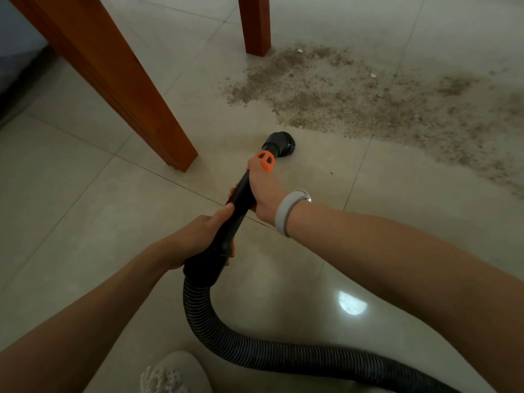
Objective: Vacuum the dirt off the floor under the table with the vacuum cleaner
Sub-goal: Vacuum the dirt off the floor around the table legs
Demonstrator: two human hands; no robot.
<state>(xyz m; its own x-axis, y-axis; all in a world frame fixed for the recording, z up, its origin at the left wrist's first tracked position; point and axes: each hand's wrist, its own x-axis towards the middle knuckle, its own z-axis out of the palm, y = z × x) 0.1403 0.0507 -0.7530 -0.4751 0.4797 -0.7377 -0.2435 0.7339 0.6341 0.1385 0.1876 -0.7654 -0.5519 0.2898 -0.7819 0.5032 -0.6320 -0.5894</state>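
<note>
Near table leg (119,89) slants down at left, foot planted just left of brush nozzle (279,141); narrow strip of bare floor (85,208) between them. Far table leg (255,24) stands at back edge of dirt patch (354,100), grit right up against its foot. Wide gap between both legs, tiles bare there. Right of nozzle, floor open across whole patch. Ribbed hose (255,355) loops over tiles low in view, beside white shoe (173,373).

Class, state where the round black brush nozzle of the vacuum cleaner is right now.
In the head view, the round black brush nozzle sits mid-frame, right of the near wooden table leg, short of the brown dirt patch.
</note>
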